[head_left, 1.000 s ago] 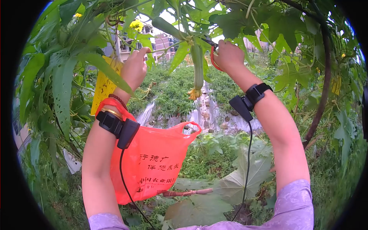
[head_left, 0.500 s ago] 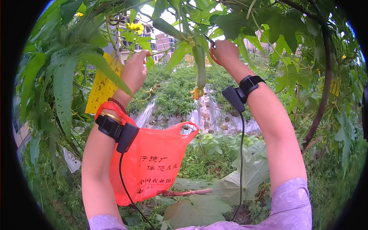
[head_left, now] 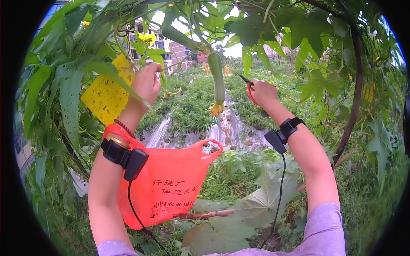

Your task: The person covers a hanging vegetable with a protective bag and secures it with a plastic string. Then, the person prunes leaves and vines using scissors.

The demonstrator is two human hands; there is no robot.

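Note:
My right hand is closed around scissors with red handles and dark blades pointing up and left. The blades are apart from the luffa, a slim green gourd hanging from the vine with a withered flower at its lower tip. Another luffa slants up to the left from the same joint. My left hand is raised left of the gourds, fingers curled at a thin vine stem; the fingertips are partly hidden. A red plastic bag hangs by one handle from my left forearm.
A speckled yellow sticky card hangs behind my left wrist. Leafy vines arch overhead, and a brown curved pole stands at right. Dark devices with cables are strapped to both forearms. Planted rows with plastic sheeting lie beyond.
My right hand with the scissors has drawn away from the luffa's stem, down and to the right, so the blades now show. The hanging luffa and the yellow card have shifted slightly.

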